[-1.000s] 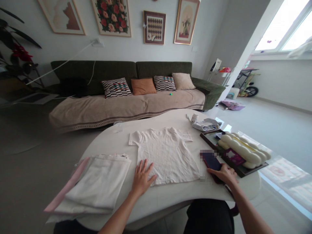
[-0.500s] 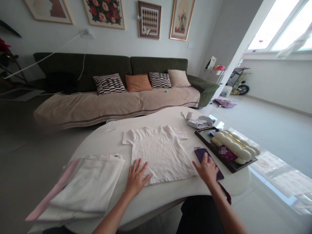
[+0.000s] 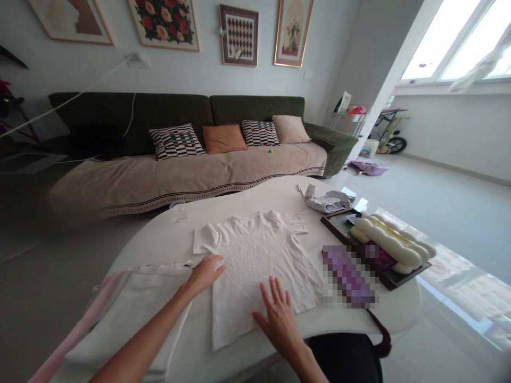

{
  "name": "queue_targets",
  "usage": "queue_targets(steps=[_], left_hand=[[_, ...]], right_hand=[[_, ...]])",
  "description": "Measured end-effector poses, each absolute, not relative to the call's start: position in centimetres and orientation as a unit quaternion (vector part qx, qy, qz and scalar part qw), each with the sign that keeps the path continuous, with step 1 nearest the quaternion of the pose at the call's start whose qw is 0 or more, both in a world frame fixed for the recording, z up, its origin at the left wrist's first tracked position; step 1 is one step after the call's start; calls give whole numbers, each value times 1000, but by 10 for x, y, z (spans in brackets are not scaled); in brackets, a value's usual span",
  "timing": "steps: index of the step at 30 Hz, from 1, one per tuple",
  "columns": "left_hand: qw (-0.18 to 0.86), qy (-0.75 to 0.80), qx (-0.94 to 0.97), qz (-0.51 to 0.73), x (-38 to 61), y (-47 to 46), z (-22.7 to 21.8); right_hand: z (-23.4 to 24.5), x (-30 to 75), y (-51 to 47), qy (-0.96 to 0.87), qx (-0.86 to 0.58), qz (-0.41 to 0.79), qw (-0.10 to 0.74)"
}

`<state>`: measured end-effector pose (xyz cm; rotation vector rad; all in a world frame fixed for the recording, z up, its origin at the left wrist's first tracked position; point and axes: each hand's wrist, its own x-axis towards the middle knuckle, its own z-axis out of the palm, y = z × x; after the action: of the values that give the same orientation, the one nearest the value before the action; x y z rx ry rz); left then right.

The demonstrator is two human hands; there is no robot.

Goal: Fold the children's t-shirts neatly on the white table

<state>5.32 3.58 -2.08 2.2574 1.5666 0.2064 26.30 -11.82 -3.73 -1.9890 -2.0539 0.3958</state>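
Observation:
A white short-sleeved T-shirt (image 3: 255,255) lies spread on the white table (image 3: 159,236), its collar end away from me and its hem near me. Light creases run over its body. My right hand (image 3: 279,316) lies flat near the lower middle of the shirt, fingers spread. At the shirt's left side, just below the sleeve, my left hand (image 3: 204,275) has its fingers closed together on the edge of the cloth. Under my left forearm is a pile of folded white and pink cloth (image 3: 123,306).
Right of the shirt lies a phone, blurred out (image 3: 348,274), with a dark strap (image 3: 381,330). Behind it stands a dark tray (image 3: 339,230) bearing a cream puffy tissue holder (image 3: 393,239). A crumpled plastic packet (image 3: 329,201) and a clear cup (image 3: 178,210) sit farther back. A sofa (image 3: 179,178) stands beyond.
My right hand has left the phone and come left onto the shirt. My left hand has moved up and left from the hem to the shirt's side. The shirt's lower left corner has shifted toward me.

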Motion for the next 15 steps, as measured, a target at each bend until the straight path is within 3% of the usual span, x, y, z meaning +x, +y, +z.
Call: queue_targets(steps=[3,8,15], left_hand=[[140,659,732,98,43,99,-21],[138,750,640,96,28,152,-35],[235,766,580,144,13,182,-40]], right_hand=[[-33,213,-119,-761,-596,175,188],[-59,170,-113,-730,-628,142,229],[-77,172,-109,-724,-633,136,236]])
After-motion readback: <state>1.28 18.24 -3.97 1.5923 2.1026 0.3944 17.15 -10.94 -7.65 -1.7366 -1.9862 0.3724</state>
